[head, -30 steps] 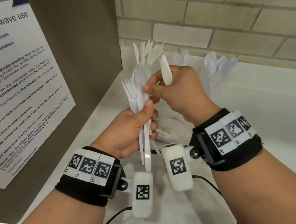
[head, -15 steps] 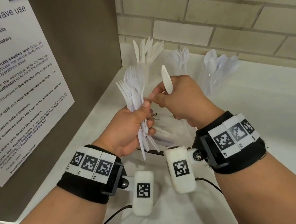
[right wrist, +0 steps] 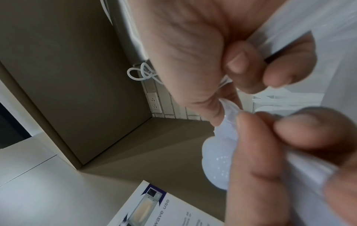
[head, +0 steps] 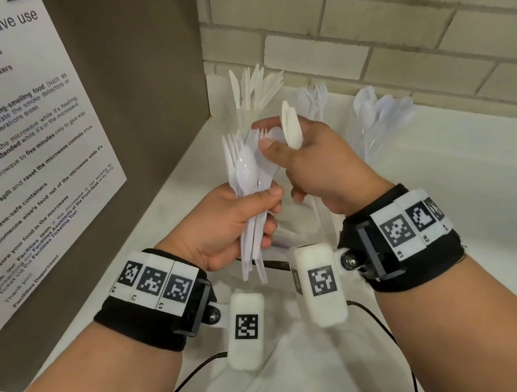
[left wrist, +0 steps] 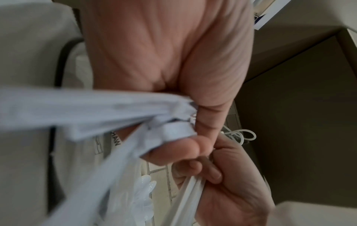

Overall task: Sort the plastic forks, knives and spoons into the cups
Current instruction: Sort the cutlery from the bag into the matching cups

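My left hand (head: pixel 230 220) grips a bundle of white plastic forks and spoons (head: pixel 247 177), heads up, in front of me above the counter. My right hand (head: pixel 323 165) holds one white spoon (head: pixel 291 126) upright against its palm, while its thumb and forefinger pinch the head of a piece at the bundle's top. The right wrist view shows the spoon's bowl (right wrist: pixel 218 160) by my fingers (right wrist: pixel 260 145). From the left wrist, the bundle's handles (left wrist: pixel 96 110) cross my palm (left wrist: pixel 170 61). Sorted knives (head: pixel 254 91), forks (head: pixel 315 95) and spoons (head: pixel 379 112) stand at the back; their cups are hard to make out.
A brown cabinet side with a microwave notice (head: pixel 6 151) closes off the left. The brick wall (head: pixel 392 22) runs behind the white counter (head: pixel 487 193). A clear plastic bag (head: pixel 290 234) lies under my hands, and black cables (head: pixel 191 376) trail near me.
My right hand's thumb and forefinger have moved up from beside my left thumb to the top of the bundle. My left hand keeps its grip.
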A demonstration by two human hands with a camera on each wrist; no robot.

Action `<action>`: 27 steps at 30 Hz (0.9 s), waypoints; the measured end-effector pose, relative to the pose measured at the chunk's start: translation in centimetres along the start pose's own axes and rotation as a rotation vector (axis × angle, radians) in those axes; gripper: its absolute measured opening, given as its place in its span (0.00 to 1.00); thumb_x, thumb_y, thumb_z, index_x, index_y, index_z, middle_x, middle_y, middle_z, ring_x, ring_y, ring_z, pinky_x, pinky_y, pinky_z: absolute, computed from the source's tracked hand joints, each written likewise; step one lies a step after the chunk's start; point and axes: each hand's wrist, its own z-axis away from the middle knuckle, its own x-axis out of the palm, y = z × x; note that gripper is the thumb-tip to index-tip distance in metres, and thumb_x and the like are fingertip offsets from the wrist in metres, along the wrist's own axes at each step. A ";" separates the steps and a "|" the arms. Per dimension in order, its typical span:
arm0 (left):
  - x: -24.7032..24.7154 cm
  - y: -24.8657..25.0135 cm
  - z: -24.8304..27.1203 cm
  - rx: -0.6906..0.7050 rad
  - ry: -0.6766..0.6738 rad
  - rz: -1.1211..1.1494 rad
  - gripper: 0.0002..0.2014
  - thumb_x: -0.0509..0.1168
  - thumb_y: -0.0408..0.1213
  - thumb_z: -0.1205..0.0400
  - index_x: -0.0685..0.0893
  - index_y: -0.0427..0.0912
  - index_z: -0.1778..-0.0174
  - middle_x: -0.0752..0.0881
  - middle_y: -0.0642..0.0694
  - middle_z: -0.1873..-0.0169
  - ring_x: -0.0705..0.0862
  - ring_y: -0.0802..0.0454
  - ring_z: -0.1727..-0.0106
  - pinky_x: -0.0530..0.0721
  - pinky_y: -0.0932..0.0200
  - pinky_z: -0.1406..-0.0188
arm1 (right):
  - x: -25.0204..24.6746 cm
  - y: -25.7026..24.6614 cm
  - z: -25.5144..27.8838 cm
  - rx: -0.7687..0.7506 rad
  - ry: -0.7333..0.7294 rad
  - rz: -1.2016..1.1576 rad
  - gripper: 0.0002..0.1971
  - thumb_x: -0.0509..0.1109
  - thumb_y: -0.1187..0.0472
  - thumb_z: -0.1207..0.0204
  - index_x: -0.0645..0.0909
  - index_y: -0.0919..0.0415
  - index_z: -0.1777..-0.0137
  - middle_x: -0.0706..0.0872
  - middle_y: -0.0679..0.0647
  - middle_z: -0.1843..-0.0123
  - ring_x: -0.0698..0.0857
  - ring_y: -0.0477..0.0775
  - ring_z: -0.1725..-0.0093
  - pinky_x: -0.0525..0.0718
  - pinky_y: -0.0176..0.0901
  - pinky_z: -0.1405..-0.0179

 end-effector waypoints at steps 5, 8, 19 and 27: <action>0.5 -0.1 0.2 -0.011 0.012 -0.044 0.05 0.75 0.41 0.27 0.89 0.44 0.64 0.77 0.47 0.76 0.78 0.54 0.75 0.82 0.58 0.71 | -0.1 -0.5 0.1 0.019 -0.062 -0.049 0.08 0.64 0.61 0.16 0.82 0.58 0.42 0.77 0.34 0.81 0.74 0.37 0.86 0.72 0.33 0.85; 0.7 0.1 0.1 -0.009 0.060 -0.060 0.19 0.75 0.40 0.32 0.87 0.34 0.49 0.85 0.43 0.65 0.80 0.55 0.74 0.83 0.61 0.73 | 0.2 -0.7 0.4 0.000 -0.096 -0.084 0.12 0.61 0.60 0.15 0.79 0.53 0.35 0.86 0.40 0.62 0.76 0.35 0.85 0.71 0.31 0.86; 0.5 0.5 0.2 0.013 0.058 0.014 0.04 0.70 0.37 0.25 0.83 0.41 0.61 0.79 0.46 0.73 0.72 0.58 0.79 0.74 0.64 0.80 | 0.9 -0.4 0.8 0.076 -0.093 -0.139 0.14 0.62 0.54 0.15 0.78 0.51 0.32 0.84 0.52 0.53 0.77 0.42 0.84 0.76 0.40 0.81; -0.9 1.8 0.4 0.111 0.429 0.154 0.05 0.69 0.32 0.20 0.80 0.40 0.61 0.74 0.47 0.74 0.73 0.57 0.80 0.74 0.64 0.81 | -0.7 0.5 3.2 0.123 0.023 0.002 0.07 0.75 0.61 0.25 0.82 0.62 0.51 0.83 0.57 0.63 0.73 0.47 0.78 0.74 0.38 0.82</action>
